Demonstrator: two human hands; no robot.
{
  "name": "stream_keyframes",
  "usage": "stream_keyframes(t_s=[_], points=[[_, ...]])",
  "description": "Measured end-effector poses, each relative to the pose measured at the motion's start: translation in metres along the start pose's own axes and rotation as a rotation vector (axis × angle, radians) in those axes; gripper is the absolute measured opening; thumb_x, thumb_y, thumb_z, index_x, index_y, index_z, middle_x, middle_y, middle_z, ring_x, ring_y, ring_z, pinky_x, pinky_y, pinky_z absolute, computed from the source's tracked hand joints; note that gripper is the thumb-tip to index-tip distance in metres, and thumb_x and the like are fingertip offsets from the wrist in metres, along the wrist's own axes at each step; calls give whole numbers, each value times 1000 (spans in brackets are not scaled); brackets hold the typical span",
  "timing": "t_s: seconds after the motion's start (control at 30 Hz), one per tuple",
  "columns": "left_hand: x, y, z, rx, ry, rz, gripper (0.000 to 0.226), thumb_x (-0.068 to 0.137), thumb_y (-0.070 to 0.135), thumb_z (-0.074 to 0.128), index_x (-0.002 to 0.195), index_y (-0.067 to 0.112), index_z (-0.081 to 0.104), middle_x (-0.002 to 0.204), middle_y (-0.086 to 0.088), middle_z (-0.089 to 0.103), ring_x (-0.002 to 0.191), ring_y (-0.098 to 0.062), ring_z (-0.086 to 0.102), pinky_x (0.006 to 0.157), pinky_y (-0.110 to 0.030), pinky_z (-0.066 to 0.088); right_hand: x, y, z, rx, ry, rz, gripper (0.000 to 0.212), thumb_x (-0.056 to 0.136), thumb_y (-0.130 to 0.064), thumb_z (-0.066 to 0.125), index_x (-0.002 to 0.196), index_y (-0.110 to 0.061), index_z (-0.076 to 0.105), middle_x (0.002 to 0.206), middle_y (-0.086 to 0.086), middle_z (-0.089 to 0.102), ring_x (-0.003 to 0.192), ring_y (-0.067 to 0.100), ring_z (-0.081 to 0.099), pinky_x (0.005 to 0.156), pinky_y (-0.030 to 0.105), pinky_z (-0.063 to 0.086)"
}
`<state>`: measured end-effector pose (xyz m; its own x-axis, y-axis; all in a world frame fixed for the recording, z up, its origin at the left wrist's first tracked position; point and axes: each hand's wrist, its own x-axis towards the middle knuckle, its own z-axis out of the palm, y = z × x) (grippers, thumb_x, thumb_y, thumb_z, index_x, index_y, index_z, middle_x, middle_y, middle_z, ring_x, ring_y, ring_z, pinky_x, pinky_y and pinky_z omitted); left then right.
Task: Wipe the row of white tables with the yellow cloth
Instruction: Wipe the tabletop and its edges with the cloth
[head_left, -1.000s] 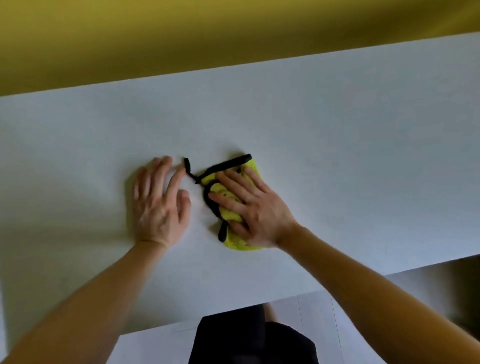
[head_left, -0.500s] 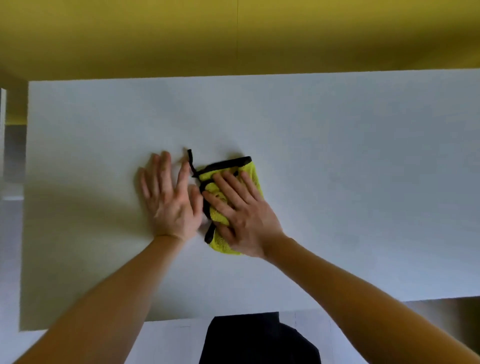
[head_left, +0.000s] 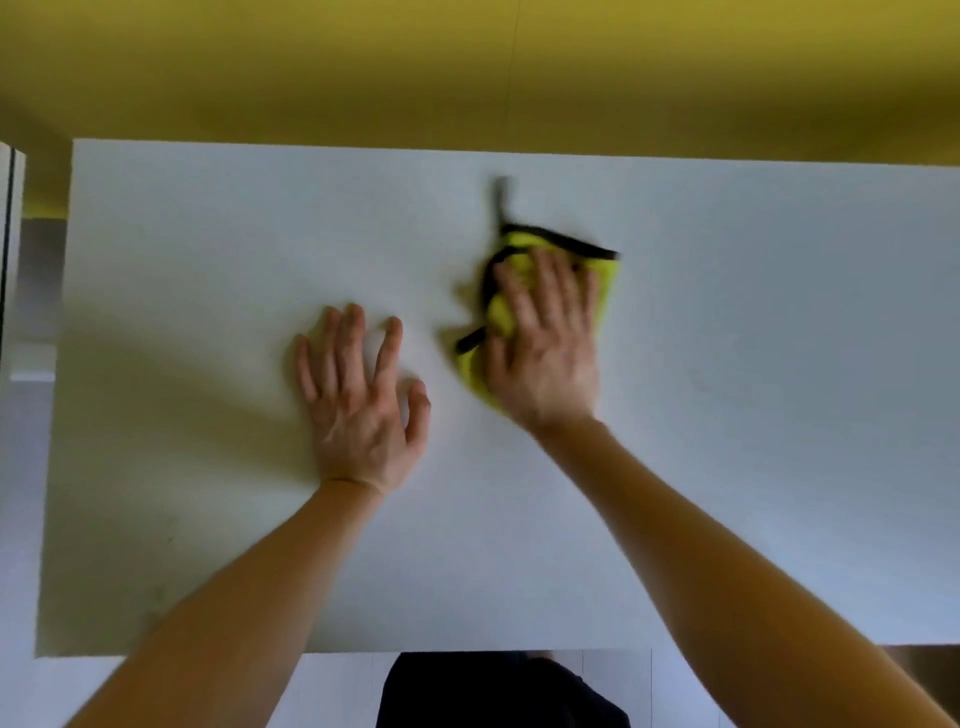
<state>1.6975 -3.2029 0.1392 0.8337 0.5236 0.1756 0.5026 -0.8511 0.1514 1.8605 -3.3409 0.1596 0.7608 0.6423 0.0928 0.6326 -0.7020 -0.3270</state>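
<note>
White counter (head_left: 779, 415) under a yellow wall (head_left: 363, 67). Yellow cloth (head_left: 514, 244) bunched toward its far middle, blurred, black edging (head_left: 571, 244) trailing out. Pinned flat beneath the right hand (head_left: 545, 343), fingers (head_left: 550, 280) straight and spread across the bundle, pressing rather than gripping, likely to keep the whole pad rubbing the surface. Just beside, apart from the cloth, the left hand (head_left: 358, 410), palm down with fingers wide on bare top, probably bracing the forward lean.

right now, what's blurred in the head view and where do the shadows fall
Head view: the right hand and yellow cloth are smeared by motion blur; the left hand is sharper, flat on the white table, casting a soft shadow to its left; no hard glare.
</note>
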Motion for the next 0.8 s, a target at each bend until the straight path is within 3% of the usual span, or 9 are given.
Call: stream_keyframes(t_s=[0.1,0.17,0.23,0.3,0.37,0.4,0.6,0.73,0.8], points=[[1,1,-1,4,-7,-4,66,100,38,57,162,14,50,173,-22,34,163,-45,28,127,-70,21,13,7,-1,22,-126,-364,62,104,-43,55,163,-21,50,173,13,38,163,37,30,134,60,12],[0,0,0,11,-11,1,68,100,38,57,163,14,49,174,-22,33,163,-45,27,127,-70,21,22,56,-14,-18,-138,-424,61,104,-40,56,162,-22,50,172,12,40,162,35,33,135,59,14],[-1,1,0,11,-16,-1,68,101,39,56,163,14,48,174,-23,32,164,-46,25,127,-71,20,23,113,-32,-46,-71,-241,62,101,-34,60,161,-21,51,170,14,43,160,36,35,134,59,15],[-1,1,0,10,-20,-6,68,100,39,55,163,14,47,175,-23,31,164,-46,25,127,-71,20,21,140,-47,-103,42,92,61,101,-34,59,161,-20,51,169,14,43,159,36,35,133,61,15],[0,1,0,5,-23,1,69,100,39,55,163,13,47,174,-23,31,164,-46,25,127,-71,20,26,125,-39,-158,103,355,63,102,-40,53,161,-19,49,170,17,40,161,37,32,133,64,12],[0,1,0,5,-21,5,69,99,39,55,163,13,47,174,-23,31,164,-46,25,127,-71,20,32,104,-32,-158,100,390,65,102,-43,51,162,-18,49,171,18,38,162,38,29,133,64,9],[1,0,1,14,-2,2,67,98,37,58,160,11,52,173,-24,34,162,-47,29,126,-71,22,87,-32,20,-87,-82,-224,67,102,-51,46,162,-22,50,173,17,37,163,37,29,134,60,9],[1,1,0,22,-13,-1,67,99,38,56,161,13,50,174,-23,33,163,-46,28,127,-71,21,86,2,10,-56,-108,-309,63,103,-49,46,163,-27,49,171,12,41,161,34,34,135,58,11],[0,2,-1,23,-21,-3,67,100,39,54,162,14,49,174,-22,32,163,-45,26,128,-71,20,74,60,-8,-52,-38,-182,63,101,-46,50,161,-25,52,168,13,45,159,36,38,135,58,14]])
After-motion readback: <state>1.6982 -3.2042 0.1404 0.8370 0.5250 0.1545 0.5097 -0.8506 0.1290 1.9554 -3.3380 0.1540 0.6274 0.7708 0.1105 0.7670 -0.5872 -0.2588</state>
